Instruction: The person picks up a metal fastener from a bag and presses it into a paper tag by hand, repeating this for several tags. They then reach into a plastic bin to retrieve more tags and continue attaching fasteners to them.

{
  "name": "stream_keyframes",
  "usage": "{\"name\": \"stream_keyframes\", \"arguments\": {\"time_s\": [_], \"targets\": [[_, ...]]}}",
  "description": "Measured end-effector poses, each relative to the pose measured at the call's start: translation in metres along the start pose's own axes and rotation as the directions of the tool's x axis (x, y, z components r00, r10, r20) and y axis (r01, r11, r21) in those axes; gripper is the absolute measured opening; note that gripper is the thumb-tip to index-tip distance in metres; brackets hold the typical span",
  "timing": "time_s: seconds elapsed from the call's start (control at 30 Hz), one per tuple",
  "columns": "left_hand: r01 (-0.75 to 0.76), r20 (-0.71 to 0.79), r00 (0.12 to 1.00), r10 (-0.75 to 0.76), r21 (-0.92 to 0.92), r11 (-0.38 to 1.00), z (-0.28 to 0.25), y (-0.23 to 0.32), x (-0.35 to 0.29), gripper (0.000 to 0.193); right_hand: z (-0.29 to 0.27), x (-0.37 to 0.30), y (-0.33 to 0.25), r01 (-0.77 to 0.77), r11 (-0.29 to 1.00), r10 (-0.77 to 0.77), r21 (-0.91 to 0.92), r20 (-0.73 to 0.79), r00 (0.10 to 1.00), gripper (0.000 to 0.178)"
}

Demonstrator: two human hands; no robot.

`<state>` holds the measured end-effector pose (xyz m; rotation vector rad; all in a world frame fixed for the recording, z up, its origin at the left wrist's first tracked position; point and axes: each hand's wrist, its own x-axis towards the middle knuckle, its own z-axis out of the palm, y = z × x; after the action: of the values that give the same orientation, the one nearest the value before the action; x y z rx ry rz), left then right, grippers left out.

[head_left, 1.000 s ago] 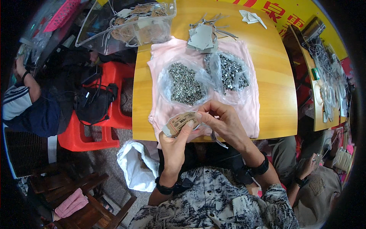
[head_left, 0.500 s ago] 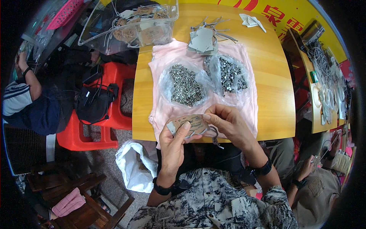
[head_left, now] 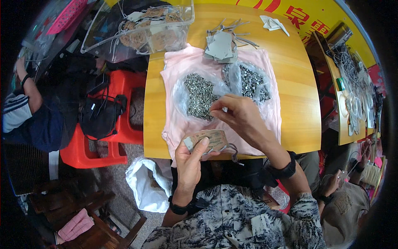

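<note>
My left hand (head_left: pixel 189 166) holds a small stack of brown and grey cardboard tags (head_left: pixel 214 137) at the table's near edge, thumb on top. A grey cord (head_left: pixel 234 154) dangles from the tags' right end. Over the near right side of an open plastic bag of small silver metal rings (head_left: pixel 197 89) is my right hand (head_left: pixel 240 116), its thumb and fingertips pinched together. Whatever lies between those fingertips is too small to tell. To the right sits a second bag of small metal pieces (head_left: pixel 251 83). Both bags rest on a pink cloth (head_left: pixel 172 79).
Grey tags with cords (head_left: pixel 219 45) are piled at the cloth's far edge. A clear plastic bin (head_left: pixel 192 16) of tags stands far left, a crumpled white cloth (head_left: pixel 273 24) far right. Left of me are a white sack (head_left: pixel 143 191) and red stools (head_left: pixel 93 159). People sit on both sides.
My right hand has left the tags and moved forward to the bag of silver rings. The left hand keeps the tags nearly in place.
</note>
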<state>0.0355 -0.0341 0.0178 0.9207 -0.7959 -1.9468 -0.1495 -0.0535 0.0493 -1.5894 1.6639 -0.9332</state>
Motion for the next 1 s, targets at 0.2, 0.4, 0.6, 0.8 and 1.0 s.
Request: {"name": "stream_keyframes", "arguments": {"time_s": [0.2,0.4,0.6,0.8,1.0], "targets": [[-0.005,0.006,1.000,0.005,0.034,0.999,0.001,-0.001,0.001,0.023,0.021,0.016,0.009,0.180,0.954,-0.198,-0.239,-0.051,0.979,0.010],[0.011,0.013,1.000,-0.011,0.017,1.000,-0.001,-0.002,0.002,0.023,0.024,0.020,0.012,0.108,0.917,-0.126,-0.383,-0.022,0.992,0.013],[0.002,0.014,1.000,-0.002,0.006,1.000,-0.001,-0.002,0.002,0.022,0.022,0.022,0.011,0.113,0.920,-0.127,-0.375,-0.013,0.992,0.009],[-0.005,0.040,0.999,0.002,0.060,0.998,-0.004,-0.005,0.003,0.023,0.019,0.022,0.014,0.143,0.952,-0.172,-0.272,-0.087,0.981,0.007],[0.019,0.003,1.000,-0.019,0.057,0.998,-0.003,-0.003,0.004,0.024,0.012,0.019,0.012,0.112,0.976,-0.133,-0.185,-0.104,0.986,0.008]]}}
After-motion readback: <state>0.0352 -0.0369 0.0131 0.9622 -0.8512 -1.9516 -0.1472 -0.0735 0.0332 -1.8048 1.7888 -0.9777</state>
